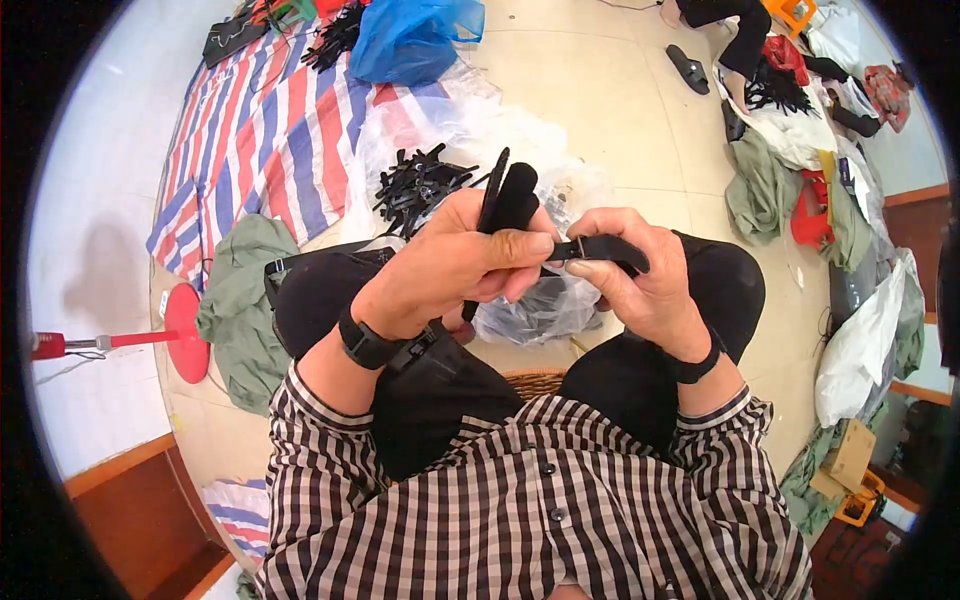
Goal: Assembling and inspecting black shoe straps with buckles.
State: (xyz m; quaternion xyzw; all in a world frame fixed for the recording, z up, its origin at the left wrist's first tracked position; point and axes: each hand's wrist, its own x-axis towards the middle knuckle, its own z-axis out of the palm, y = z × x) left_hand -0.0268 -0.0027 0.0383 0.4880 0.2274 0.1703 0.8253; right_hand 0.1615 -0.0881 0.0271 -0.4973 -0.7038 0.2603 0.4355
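Grip pinched firm on both sides | black strap (615, 249) held sideways by right hand (650, 285), left end at thumb of left hand (450, 262) | upright black strips (517, 195) clasped there

This seems a makeshift workshop on a tiled floor (625, 105): a black strap (612, 248) is being handled near a heap of black pieces (420, 185), another person's legs (738, 35) show beside a second heap (778, 90), and a striped sheet (300, 150), a blue bag (410, 42) and a white sack (860, 350) lie around. The warped edges leave unclear whether it is also a home.
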